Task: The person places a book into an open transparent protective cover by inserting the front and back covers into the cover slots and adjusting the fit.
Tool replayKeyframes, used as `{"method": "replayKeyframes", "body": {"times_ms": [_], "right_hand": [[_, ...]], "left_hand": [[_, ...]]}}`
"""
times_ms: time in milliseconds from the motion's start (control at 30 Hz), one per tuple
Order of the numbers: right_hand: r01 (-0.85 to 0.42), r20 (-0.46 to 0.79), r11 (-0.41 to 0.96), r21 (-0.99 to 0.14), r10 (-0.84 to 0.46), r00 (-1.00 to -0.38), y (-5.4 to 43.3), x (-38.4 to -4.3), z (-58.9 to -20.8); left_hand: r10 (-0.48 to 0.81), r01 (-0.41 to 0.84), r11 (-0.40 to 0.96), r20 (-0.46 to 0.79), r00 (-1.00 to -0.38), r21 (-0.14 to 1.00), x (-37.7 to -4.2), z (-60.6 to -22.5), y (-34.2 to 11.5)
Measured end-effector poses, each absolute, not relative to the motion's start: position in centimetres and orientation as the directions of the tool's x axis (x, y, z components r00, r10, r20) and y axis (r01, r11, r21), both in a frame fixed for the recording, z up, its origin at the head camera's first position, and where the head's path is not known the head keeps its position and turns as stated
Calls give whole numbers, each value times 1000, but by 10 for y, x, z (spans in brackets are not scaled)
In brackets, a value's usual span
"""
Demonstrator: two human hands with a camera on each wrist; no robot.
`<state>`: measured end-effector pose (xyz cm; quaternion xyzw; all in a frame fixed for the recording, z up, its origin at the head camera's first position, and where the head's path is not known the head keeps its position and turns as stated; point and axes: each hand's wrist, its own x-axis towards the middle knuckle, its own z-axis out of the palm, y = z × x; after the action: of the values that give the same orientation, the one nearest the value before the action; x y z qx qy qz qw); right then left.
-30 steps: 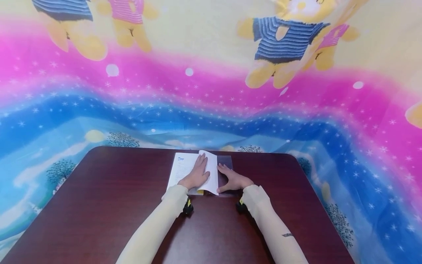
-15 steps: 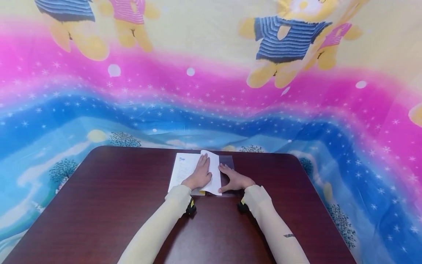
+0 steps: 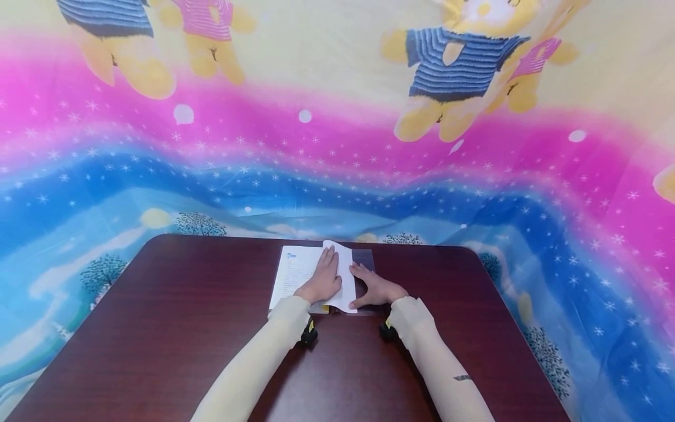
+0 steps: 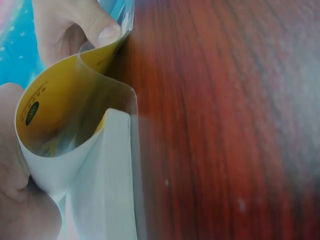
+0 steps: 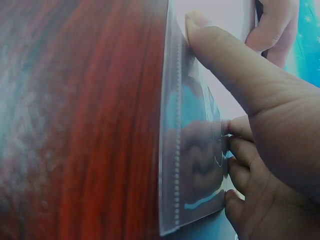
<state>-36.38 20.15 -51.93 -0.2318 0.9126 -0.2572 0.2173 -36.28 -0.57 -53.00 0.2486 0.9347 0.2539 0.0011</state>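
Observation:
A thick book (image 3: 293,275) lies at the far side of the table, opened onto a printed page. Its bent-back cover (image 3: 345,287) is white on the side facing up; its yellow inner face (image 4: 55,107) shows a dark oval mark in the left wrist view, where it bulges in a loop. My left hand (image 3: 323,281) presses on this cover with straight fingers. A clear plastic book jacket (image 5: 192,165) sticks out on the right. My right hand (image 3: 378,287) spreads thumb and fingers along the cover's right edge, its thumb (image 5: 225,52) touching cover and plastic.
The dark reddish wood table (image 3: 158,328) reaches toward me, its far edge just behind the book. A patterned cloth (image 3: 337,146) hangs behind and around it. Black wrist straps (image 3: 308,334) sit at both cuffs.
My left hand and the cover's edge have shifted slightly right. The right hand stays almost in place at the cover's edge.

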Motion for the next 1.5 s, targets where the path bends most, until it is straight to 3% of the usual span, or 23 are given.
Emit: {"method": "replayKeyframes", "body": {"times_ms": [833,1267,1500], "right_hand": [[-311,-281,762,-568,-535,-797,206,-365,-522],[-315,-257,751,-581,-536,-804,206,-363,-526],[-304,-256,745,-593,-532,-807,208,-363,-526]], "left_hand": [[471,482,782,132,-872,395,-368,-535,9],[368,382,674,161,-916,633,-364,-536,-6],[360,337,670,108,-927,662,-363,-536,-16]]}}
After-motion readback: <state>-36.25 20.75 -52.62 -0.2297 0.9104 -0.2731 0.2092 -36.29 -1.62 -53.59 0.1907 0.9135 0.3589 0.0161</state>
